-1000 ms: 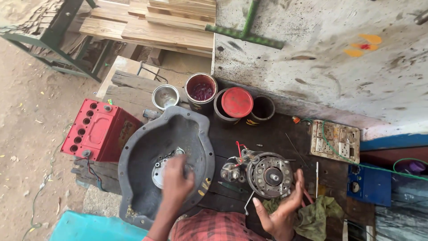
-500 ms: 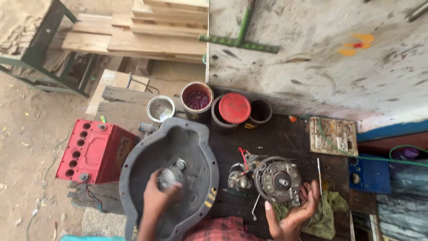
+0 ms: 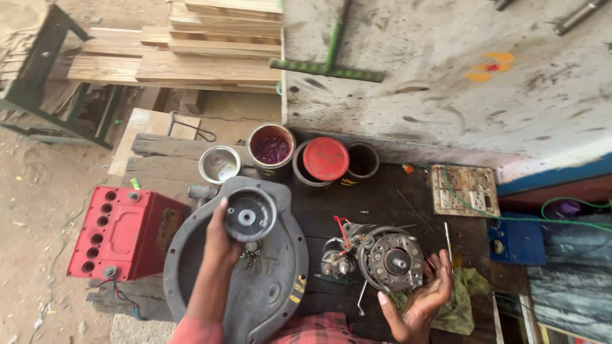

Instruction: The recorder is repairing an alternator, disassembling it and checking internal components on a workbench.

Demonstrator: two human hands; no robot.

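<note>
L hand (image 3: 220,245) is raised over the big grey round housing cover (image 3: 268,290), grip clamped on a small round dark metal disc part (image 3: 250,215) w/ a pale hub in its middle; thumb on the disc's left rim, fingers behind it, face of the disc turned up toward the camera. Disc is held above the cover's upper half, clear of the desk (image 3: 382,204).

R hand (image 3: 424,299) lies palm up, fingers spread apart, holding nothing; it sits just right of the motor assembly (image 3: 382,258), fingertips near its rim, can't tell if touching. Assembly rests on the dark desk btw. the 2 hands, round plate w/ a centre shaft facing up, red wire (image 3: 341,230) and coils on its left side. Greenish rag (image 3: 462,296) under and beside the R hand.

Back of the desk, in a row: small metal cup (image 3: 219,164), tin w/ dark red liquid (image 3: 271,148), tin w/ red lid (image 3: 325,159), open dark tin (image 3: 362,160). Red battery case (image 3: 124,232) w/ a line of round holes stands left of the cover, just beside it. Right side: dirty switch board (image 3: 463,189) w/ green wire (image 3: 561,220) running off it, blue box (image 3: 516,239) next to that. Thin metal rod (image 3: 448,240) lies near the R fingertips. Wood planks (image 3: 191,38) stacked at top, stained wall (image 3: 478,83) behind the tins
</note>
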